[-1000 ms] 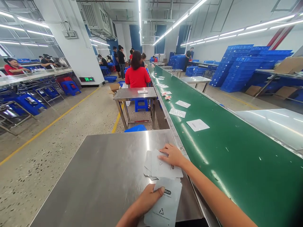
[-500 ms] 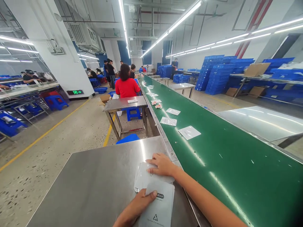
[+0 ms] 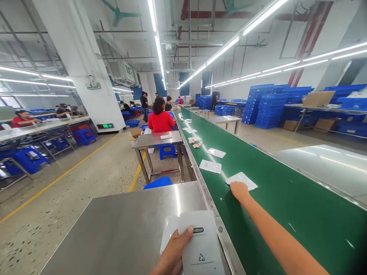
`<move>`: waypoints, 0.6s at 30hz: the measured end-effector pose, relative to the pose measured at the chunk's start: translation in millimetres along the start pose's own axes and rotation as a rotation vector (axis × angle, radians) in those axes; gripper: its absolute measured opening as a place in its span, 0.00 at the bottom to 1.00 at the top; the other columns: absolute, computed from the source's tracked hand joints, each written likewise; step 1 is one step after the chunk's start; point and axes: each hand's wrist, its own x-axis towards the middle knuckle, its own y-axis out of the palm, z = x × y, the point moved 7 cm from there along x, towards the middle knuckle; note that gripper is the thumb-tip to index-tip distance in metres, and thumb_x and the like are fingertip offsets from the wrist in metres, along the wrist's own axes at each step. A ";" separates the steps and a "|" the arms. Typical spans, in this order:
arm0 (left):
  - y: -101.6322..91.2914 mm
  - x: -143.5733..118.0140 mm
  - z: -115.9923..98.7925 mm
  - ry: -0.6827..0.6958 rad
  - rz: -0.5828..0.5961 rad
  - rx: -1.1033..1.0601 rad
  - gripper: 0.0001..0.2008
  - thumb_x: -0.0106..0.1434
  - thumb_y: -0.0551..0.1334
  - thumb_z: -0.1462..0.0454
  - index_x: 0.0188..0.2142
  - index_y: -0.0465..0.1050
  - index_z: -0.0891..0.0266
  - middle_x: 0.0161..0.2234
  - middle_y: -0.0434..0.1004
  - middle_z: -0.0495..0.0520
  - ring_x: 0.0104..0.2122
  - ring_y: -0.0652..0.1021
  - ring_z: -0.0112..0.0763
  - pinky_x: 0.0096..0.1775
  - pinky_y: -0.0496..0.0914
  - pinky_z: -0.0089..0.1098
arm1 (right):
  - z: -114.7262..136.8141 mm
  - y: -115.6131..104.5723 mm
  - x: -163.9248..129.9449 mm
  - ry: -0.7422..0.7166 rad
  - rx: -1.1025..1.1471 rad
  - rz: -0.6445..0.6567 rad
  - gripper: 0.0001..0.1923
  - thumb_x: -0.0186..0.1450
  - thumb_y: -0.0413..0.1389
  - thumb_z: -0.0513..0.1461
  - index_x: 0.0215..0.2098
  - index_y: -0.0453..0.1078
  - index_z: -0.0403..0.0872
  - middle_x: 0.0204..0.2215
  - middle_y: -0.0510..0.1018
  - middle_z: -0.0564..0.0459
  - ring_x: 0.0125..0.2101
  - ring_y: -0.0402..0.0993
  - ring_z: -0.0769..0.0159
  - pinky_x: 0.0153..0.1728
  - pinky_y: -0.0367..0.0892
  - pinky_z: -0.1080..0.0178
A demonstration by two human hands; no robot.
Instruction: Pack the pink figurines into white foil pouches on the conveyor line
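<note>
A left hand (image 3: pixel 174 252) is pinching a white pouch (image 3: pixel 202 244) in a closed grip over the steel surface (image 3: pixel 120 229), while the right hand (image 3: pixel 239 191) is reaching, fingers down, onto a white packet (image 3: pixel 243 179) on the green conveyor belt (image 3: pixel 286 206).

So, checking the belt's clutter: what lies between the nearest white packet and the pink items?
Head view: two more white packets on the green belt.

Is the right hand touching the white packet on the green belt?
Touching: in the head view the right hand lies on the near edge of the white packet, with no gap.
</note>
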 end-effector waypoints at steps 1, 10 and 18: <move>2.8 3.1 -3.2 0.022 -0.017 0.009 0.22 0.51 0.68 0.56 0.41 0.71 0.69 0.35 0.78 0.63 0.40 0.76 0.49 0.44 0.69 0.44 | 3.4 -5.9 -1.6 -0.004 0.007 -0.008 0.10 0.64 0.52 0.40 0.35 0.70 0.40 0.34 0.75 0.47 0.36 0.72 0.62 0.38 0.65 0.58; 21.6 5.9 -47.1 0.479 -0.274 0.289 0.25 0.59 0.59 0.50 0.48 0.70 0.66 0.45 0.74 0.61 0.50 0.70 0.47 0.51 0.64 0.39 | 64.1 -95.1 -92.3 -0.247 0.608 -0.053 0.17 0.64 0.43 0.47 0.27 0.67 0.48 0.20 0.69 0.56 0.23 0.65 0.67 0.24 0.57 0.66; 68.1 -13.9 -42.2 0.685 0.036 0.448 0.31 0.59 0.59 0.51 0.58 0.59 0.62 0.57 0.62 0.59 0.58 0.60 0.44 0.58 0.55 0.40 | 138.1 -80.9 -160.3 -0.290 1.508 0.410 0.18 0.59 0.53 0.53 0.28 0.62 0.46 0.22 0.67 0.58 0.25 0.66 0.69 0.28 0.66 0.66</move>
